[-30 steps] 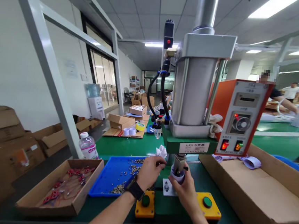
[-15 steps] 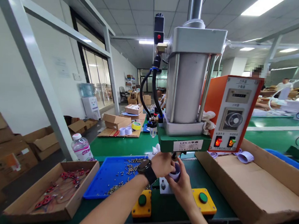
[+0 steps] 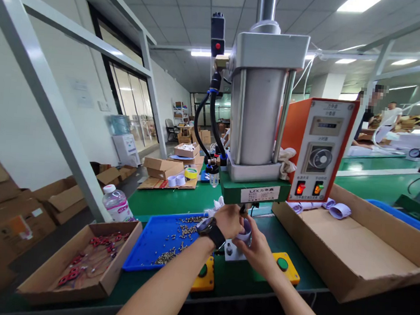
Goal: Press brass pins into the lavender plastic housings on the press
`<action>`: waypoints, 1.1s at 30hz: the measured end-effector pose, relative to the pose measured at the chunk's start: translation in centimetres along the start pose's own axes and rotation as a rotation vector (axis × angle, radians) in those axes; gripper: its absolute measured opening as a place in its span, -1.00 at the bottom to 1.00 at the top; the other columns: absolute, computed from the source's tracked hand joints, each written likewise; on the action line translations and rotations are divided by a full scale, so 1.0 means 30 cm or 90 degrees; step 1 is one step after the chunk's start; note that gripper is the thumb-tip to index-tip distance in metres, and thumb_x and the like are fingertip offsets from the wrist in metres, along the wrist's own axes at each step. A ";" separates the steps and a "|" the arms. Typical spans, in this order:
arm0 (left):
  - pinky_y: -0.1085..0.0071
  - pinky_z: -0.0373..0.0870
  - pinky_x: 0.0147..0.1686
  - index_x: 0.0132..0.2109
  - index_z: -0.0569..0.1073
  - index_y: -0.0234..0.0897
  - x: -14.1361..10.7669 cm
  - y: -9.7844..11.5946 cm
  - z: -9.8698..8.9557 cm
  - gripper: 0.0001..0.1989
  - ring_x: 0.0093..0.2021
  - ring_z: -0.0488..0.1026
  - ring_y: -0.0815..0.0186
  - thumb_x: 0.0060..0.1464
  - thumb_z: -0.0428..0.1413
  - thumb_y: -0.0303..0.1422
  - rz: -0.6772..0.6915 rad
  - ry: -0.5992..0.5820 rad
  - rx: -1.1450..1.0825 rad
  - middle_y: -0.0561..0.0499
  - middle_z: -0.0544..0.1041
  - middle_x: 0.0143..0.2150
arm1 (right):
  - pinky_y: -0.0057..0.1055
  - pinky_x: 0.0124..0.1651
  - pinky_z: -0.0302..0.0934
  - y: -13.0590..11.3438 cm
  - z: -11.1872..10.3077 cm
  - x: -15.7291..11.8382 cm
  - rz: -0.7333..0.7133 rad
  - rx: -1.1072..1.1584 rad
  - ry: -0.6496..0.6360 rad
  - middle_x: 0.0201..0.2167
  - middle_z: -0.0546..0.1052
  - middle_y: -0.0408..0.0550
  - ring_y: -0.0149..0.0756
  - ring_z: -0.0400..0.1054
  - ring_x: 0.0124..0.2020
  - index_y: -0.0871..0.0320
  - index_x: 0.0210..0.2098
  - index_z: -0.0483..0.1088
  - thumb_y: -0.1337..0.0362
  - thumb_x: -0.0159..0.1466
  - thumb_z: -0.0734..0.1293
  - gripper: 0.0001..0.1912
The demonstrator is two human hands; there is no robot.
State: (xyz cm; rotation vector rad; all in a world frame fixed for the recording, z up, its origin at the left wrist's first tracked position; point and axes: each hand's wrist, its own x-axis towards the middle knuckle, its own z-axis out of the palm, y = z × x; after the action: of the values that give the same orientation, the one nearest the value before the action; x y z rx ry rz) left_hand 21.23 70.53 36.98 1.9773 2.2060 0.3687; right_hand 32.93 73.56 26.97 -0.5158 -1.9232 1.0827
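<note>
Under the head of a pneumatic press (image 3: 255, 117), both my hands meet at a short pale-lilac plastic tube (image 3: 246, 236). My right hand (image 3: 259, 245) grips the tube from the right, with thumb and fingers around its wall. My left hand (image 3: 229, 223), with a dark watch on the wrist, is closed, its bent fingers at the tube's opening. The fingertips are hidden, so I cannot tell what they pinch. Just below the tube is the metal base block (image 3: 234, 252) of the press.
To the left, a blue tray (image 3: 143, 249) holds small metal parts, beside a cardboard box (image 3: 106, 278) of red wired pieces. Yellow button boxes (image 3: 288, 268) flank the base. At right stand an orange control box (image 3: 317, 152) and a large carton (image 3: 354, 268) with lilac tubes (image 3: 339, 211). Other people work behind.
My view has shifted slightly, moving the press left and up in the picture. Both hands stay at the tube below the press head, with little change in their hold.
</note>
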 end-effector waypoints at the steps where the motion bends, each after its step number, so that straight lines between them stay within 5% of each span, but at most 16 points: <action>1: 0.40 0.34 -0.33 -0.48 0.56 -0.31 0.003 -0.002 0.002 -0.92 -0.39 0.50 0.28 -0.22 0.16 -0.44 -0.002 0.002 -0.007 -0.03 0.60 -0.45 | -0.20 0.11 0.24 0.000 -0.002 0.001 0.002 0.002 -0.005 0.09 0.43 0.08 -0.12 0.34 0.10 0.12 0.22 0.06 0.24 0.18 0.32 -0.35; 14: 0.50 0.36 -0.37 -0.39 0.63 -0.25 -0.038 -0.021 -0.021 -0.85 -0.35 0.53 0.33 -0.17 0.22 -0.33 -0.031 0.026 -0.113 0.03 0.63 -0.43 | -0.12 0.06 0.27 0.064 -0.004 -0.020 0.013 -0.137 0.018 0.03 0.46 0.08 -0.08 0.37 0.04 0.10 0.28 0.00 0.34 0.06 0.35 -0.18; 20: 0.43 0.38 -0.19 -0.21 0.59 -0.26 -0.124 -0.017 -0.043 -0.76 -0.22 0.51 0.31 0.08 0.07 -0.28 -0.055 0.112 -0.152 0.00 0.63 -0.24 | -0.17 0.05 0.28 0.109 -0.111 -0.168 -0.029 -0.280 0.079 -0.06 0.47 0.00 -0.17 0.38 -0.03 0.05 0.26 0.04 0.24 0.28 0.24 -0.42; 24: 0.24 0.28 0.09 -0.03 0.51 -0.19 -0.349 -0.059 0.057 -0.70 0.02 0.39 0.20 0.18 -0.04 -0.38 -0.103 0.170 -0.072 -0.03 0.55 -0.04 | -0.18 -0.02 0.29 0.215 -0.186 -0.326 -0.121 -0.450 0.114 -0.10 0.48 0.02 -0.13 0.38 -0.07 0.06 0.08 0.29 0.14 0.35 0.16 -0.66; 28: 0.14 0.18 0.22 0.19 0.35 -0.06 -0.556 -0.093 0.216 -0.54 0.18 0.25 0.09 0.13 0.01 -0.40 -0.226 0.044 -0.017 0.01 0.41 0.19 | -0.16 -0.01 0.26 0.300 -0.203 -0.409 -0.247 -0.553 0.143 -0.08 0.49 0.07 -0.09 0.38 -0.06 0.14 0.01 0.35 0.14 0.37 0.11 -0.66; 33: 0.12 0.24 0.15 0.17 0.34 -0.09 -0.597 -0.071 0.257 -0.58 0.12 0.30 0.06 0.17 -0.04 -0.33 -0.278 0.041 0.010 -0.04 0.45 0.13 | -0.05 -0.07 0.24 0.327 -0.189 -0.414 -0.282 -0.577 0.195 -0.22 0.53 0.12 0.00 0.39 -0.18 0.21 -0.07 0.35 0.18 0.32 0.14 -0.69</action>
State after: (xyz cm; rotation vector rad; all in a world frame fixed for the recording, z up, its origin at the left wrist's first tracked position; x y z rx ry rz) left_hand 23.42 53.15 28.13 1.4447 2.5964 0.3566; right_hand 44.04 73.16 14.38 -0.6394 -2.0315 -0.1907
